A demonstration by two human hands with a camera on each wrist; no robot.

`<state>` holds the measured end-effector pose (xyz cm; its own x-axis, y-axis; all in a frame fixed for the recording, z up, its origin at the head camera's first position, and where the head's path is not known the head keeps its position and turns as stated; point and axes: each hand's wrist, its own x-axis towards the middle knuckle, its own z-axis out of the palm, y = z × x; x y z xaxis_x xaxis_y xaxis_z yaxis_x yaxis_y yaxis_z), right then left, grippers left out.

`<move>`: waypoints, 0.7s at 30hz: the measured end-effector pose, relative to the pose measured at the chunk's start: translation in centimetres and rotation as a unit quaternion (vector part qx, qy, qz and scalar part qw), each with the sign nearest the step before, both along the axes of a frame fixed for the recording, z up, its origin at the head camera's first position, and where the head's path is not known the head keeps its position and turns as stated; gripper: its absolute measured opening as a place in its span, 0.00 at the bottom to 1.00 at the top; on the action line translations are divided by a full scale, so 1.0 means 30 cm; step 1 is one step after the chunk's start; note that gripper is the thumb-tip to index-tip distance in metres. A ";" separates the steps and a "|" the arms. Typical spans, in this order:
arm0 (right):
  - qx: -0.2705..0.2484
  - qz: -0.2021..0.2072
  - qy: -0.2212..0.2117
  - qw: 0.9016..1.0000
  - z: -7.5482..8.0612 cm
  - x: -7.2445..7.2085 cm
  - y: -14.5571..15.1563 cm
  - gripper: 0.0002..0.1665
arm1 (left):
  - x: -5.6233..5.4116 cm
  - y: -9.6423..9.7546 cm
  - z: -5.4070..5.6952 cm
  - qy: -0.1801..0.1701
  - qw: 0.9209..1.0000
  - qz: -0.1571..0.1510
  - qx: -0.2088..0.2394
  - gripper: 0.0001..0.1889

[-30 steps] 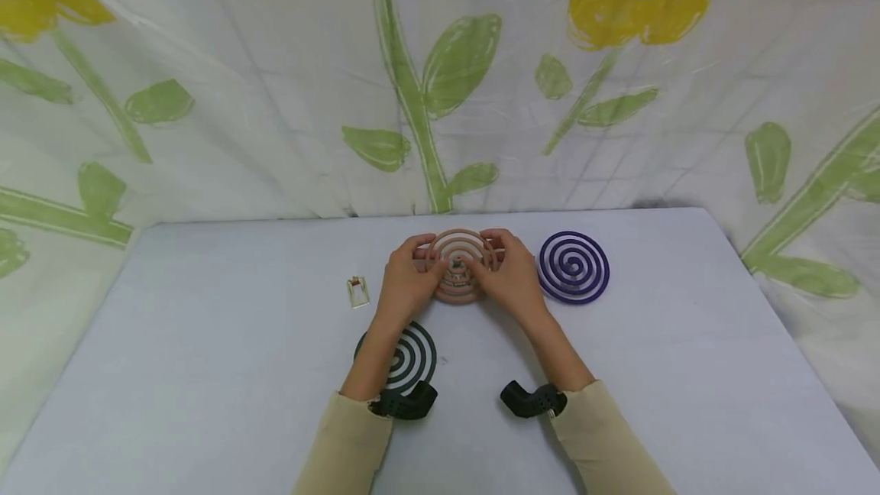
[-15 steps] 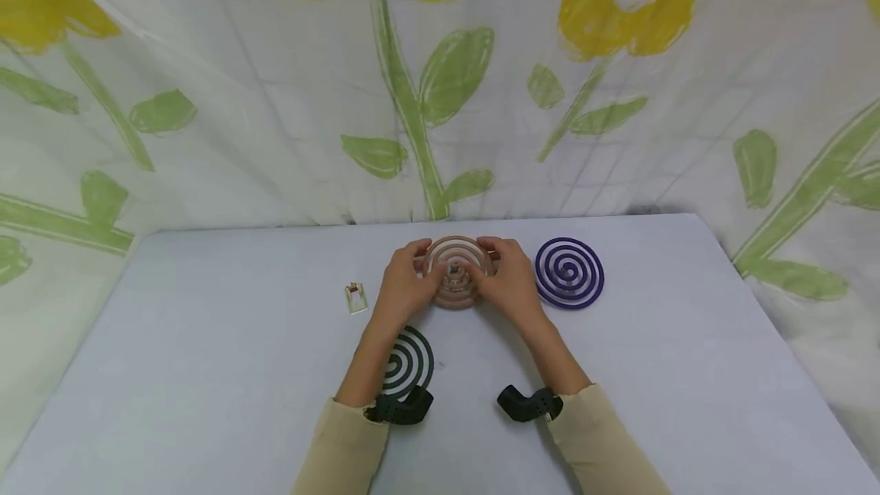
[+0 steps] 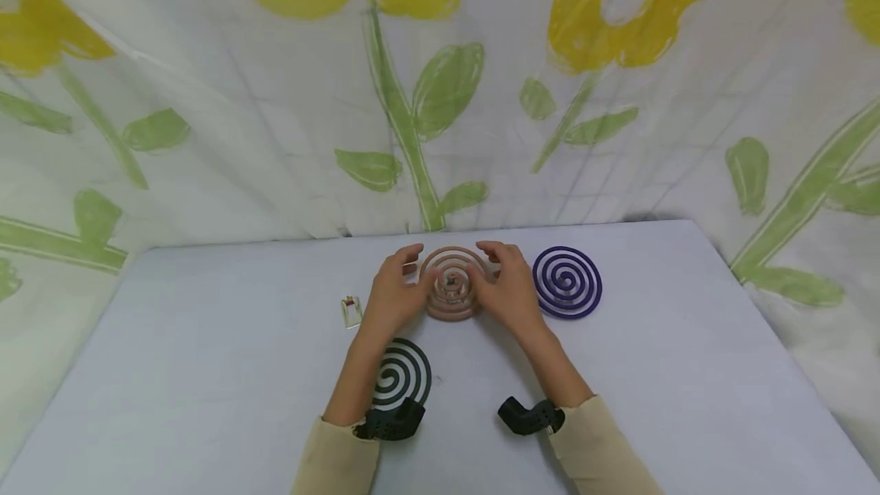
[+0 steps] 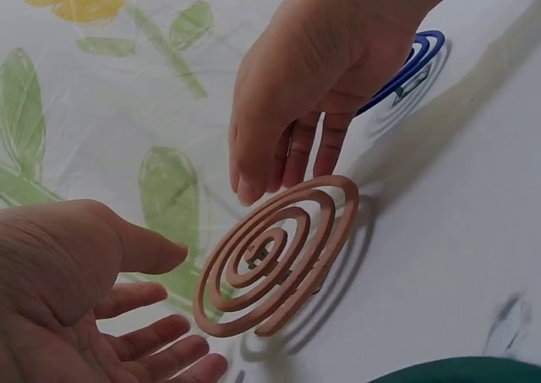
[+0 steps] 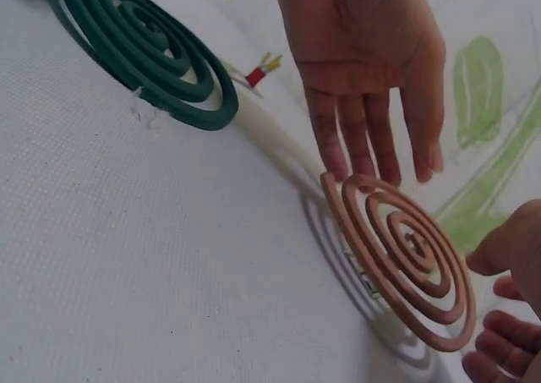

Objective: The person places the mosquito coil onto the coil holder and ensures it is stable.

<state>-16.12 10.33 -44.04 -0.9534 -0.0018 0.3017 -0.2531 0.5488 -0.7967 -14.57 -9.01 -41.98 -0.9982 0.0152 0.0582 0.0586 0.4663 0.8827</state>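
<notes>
- One small metal stand (image 3: pixel 351 302), leftmost thing on the table (image 3: pixel 206 373), carries no coil; guess: a spare, set where it's easy to reach
- Green coil (image 3: pixel 389 378), nearer the person, partly hidden behind the left forearm (image 3: pixel 354 373); no stand seen under it, so probably just parked, not mounted
- Left hand (image 3: pixel 395 296), beside the left rim of the brown coil (image 3: pixel 451 275); thumb and fingers apart, curved about the rim, nothing gripped; left wrist view shows a gap between thumb and coil
- Brown coil sits between both hands, far half of the table; raised off the surface, shadow apart from its rim; second stand (image 5: pixel 369 283) shows beneath, so it seems propped near the centre, probably to keep it lifted
- Right hand (image 3: pixel 509 289), at the right rim; thumb and fingers apart too, not clamped on anything; can't tell if the thumb tip brushes the rim; hands this close look like a guard against tipping
- Blue coil (image 3: pixel 565 281), rightmost, just beside the right hand; third stand (image 4: pixel 410 87) under it in left wrist view; likely same mounting, hence lifted too
</notes>
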 end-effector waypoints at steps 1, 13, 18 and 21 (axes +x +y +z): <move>0.002 0.001 0.003 1.000 0.001 0.000 0.000 0.24 | -0.002 -0.002 0.002 -0.001 1.000 -0.004 0.004 0.27; -0.006 0.036 -0.008 0.999 0.044 0.000 0.021 0.26 | 0.035 0.022 0.051 0.060 0.996 0.006 -0.072 0.27; -0.008 0.048 -0.011 0.999 0.059 0.015 0.019 0.26 | 0.060 0.024 0.078 0.082 0.992 0.003 -0.094 0.28; 0.001 0.061 0.006 0.998 0.061 0.023 0.008 0.26 | 0.071 0.002 0.091 0.092 0.990 -0.003 -0.108 0.29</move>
<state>-15.41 10.57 -42.21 -0.9425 -0.1182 0.3125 -0.3273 0.5150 -0.7922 -12.45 -8.94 -39.26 -0.9708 0.0530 0.2339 0.2126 0.6422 0.7365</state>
